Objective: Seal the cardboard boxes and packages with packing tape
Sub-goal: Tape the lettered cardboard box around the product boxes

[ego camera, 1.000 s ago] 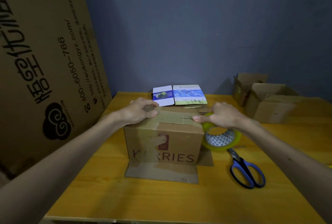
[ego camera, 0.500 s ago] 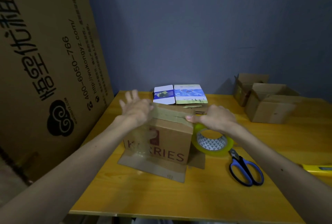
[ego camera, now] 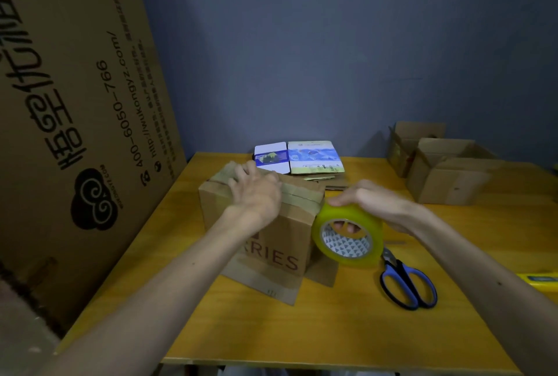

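Since half a second back the box [ego camera: 290, 224] has swung round so a corner points at us, and the left hand [ego camera: 256, 194] now lies flat on its taped top, fingers straight, pressing down. Right hand [ego camera: 374, 203] grips the tape roll [ego camera: 347, 244], fingers curled through the core, just off the box's top right edge. Box sits mid-table [ego camera: 271, 330]; scissors [ego camera: 395, 270] lie just right of the roll.

The cardboard box [ego camera: 280, 255] sits at frame centre on the table [ego camera: 302, 330], with the left hand [ego camera: 256, 191] on its top. The tape roll [ego camera: 347, 215], held by the right hand [ego camera: 371, 203], is just right of the box, and scissors [ego camera: 392, 264] lie lower right of the roll. Flattened cartons [ego camera: 302, 156] lie behind the box, open boxes [ego camera: 450, 182] at the right and a large carton [ego camera: 75, 104] along the left.
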